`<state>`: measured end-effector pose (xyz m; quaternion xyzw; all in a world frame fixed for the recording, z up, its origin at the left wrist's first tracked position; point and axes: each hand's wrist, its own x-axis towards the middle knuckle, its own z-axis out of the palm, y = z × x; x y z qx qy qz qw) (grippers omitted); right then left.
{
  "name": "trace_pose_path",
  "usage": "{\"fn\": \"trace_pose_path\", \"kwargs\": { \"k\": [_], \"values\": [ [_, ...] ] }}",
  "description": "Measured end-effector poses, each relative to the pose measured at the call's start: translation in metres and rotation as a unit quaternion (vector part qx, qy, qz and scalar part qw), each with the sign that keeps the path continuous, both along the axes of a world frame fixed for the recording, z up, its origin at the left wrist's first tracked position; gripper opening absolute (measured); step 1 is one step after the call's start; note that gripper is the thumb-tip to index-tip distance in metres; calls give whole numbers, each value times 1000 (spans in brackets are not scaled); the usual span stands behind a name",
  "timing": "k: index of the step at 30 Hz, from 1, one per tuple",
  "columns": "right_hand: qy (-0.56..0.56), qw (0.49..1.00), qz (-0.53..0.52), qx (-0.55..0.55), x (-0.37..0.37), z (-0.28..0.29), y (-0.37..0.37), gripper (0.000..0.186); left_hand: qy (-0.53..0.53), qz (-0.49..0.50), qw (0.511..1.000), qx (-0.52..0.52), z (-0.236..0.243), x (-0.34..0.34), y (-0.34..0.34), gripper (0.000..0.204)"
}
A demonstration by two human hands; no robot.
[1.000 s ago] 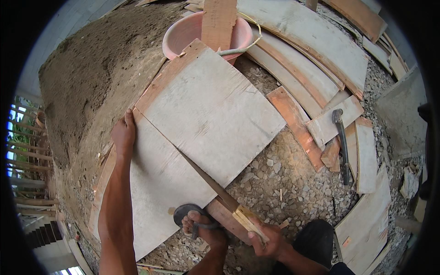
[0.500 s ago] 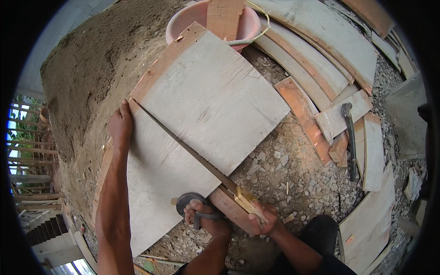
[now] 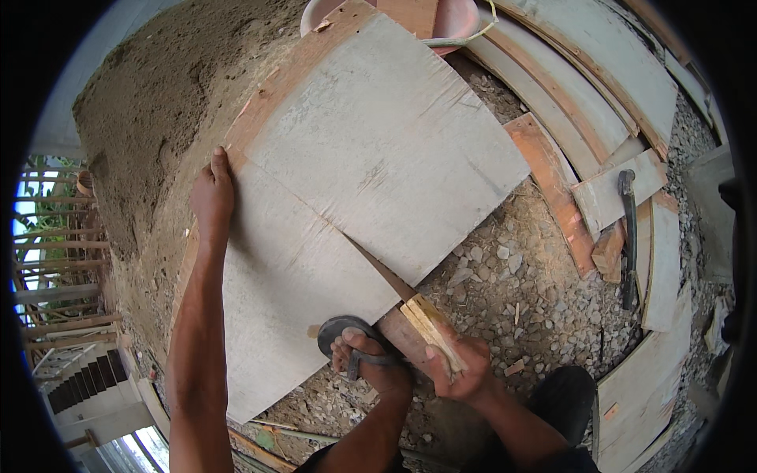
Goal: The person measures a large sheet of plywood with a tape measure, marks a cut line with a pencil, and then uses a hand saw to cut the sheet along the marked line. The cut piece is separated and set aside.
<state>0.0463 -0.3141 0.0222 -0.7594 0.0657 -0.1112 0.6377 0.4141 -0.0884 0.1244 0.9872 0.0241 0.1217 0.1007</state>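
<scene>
A large pale plywood board [image 3: 378, 118] lies at an angle, a straight cut running across it. A hand saw blade [image 3: 378, 266] sits in the cut, partly below the surface. My right hand [image 3: 461, 364] is closed on the saw's light wooden handle [image 3: 426, 323] at the board's near edge. My left hand [image 3: 213, 189] grips the board's left edge, thumb on top, other fingers partly hidden. My foot in a dark sandal [image 3: 378, 363] rests on the near part of the board, beside a reddish plank [image 3: 398, 331] under the saw.
Sand [image 3: 134, 126] is heaped at the left. A pink basin [image 3: 457, 16] stands behind the board. Curved plywood offcuts [image 3: 544, 79], an orange-faced strip [image 3: 552, 201] and a dark bar tool [image 3: 628, 236] lie on gravel [image 3: 512, 315] at the right. A wooden pole structure [image 3: 59, 236] shows far left.
Since the last frame, my right hand has moved the saw forward along the cut, and less blade shows above the board. The whole scene has also shifted slightly in view.
</scene>
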Motion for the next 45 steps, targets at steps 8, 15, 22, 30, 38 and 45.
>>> {"fn": "trace_pose_path", "kwargs": {
  "k": [8,15,22,30,38,45],
  "values": [
    [105,994,31,0,-18,39,-21,42,-18,-55,998,-9,-36,4,-10,80],
    [-87,995,-13,-50,-3,19,-15,42,28,-48,998,23,-39,14,-1,82],
    [168,985,20,-17,-101,145,-62,38,32,-4,998,-45,-25,-5,-15,80],
    [7,1000,-8,-6,-48,-38,4,31,19,11,1000,4,-14,4,6,78],
    [84,995,22,-43,-108,98,-62,43,16,-1,999,-40,-14,2,-4,81],
    [105,994,5,-19,-68,-11,-11,27,-36,-11,999,37,-26,18,12,82]
  ]
}}
